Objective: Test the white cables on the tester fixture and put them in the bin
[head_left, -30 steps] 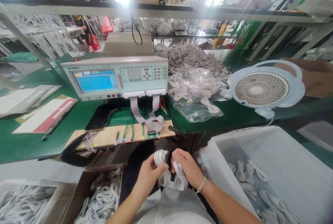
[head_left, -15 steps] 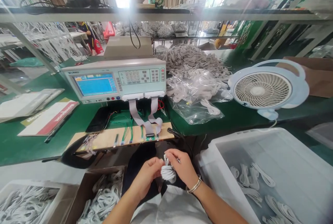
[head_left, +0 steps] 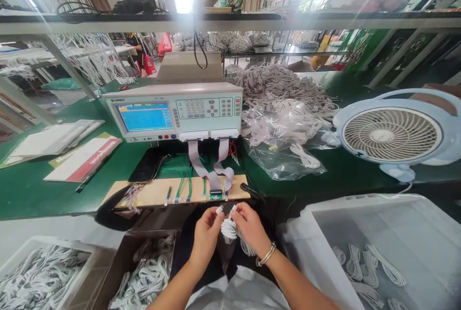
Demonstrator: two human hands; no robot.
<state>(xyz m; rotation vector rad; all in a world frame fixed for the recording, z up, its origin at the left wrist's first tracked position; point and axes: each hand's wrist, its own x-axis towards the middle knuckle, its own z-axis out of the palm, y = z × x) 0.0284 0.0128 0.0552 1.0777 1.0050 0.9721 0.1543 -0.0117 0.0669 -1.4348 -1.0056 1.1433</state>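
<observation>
A coiled white cable (head_left: 229,229) hangs between my two hands, over my lap and just in front of the wooden strip (head_left: 154,194). My left hand (head_left: 207,234) is closed, pinching a small white connector (head_left: 219,209) at one cable end. Another white cable end (head_left: 234,208) is gripped between thumb and fingers of my right hand (head_left: 251,229). More loops of white cable (head_left: 246,246) show beneath that hand, partly hidden by it. Ahead on the strip, a flat grey ribbon cable (head_left: 197,162) runs down from the tester (head_left: 207,108) to a green connector board (head_left: 216,196).
At right, a translucent bin (head_left: 360,199) holds several coiled cables. Cable-filled boxes, one cardboard (head_left: 124,252) and one white (head_left: 46,242), stand at lower left. A fan (head_left: 392,132), a bagged cable pile (head_left: 284,127) and booklets (head_left: 84,156) lie on the green bench.
Both hands have risen slightly toward the strip, and white ends now stick up from their fingertips. The camera view has shifted left, so the bench appears further right.
</observation>
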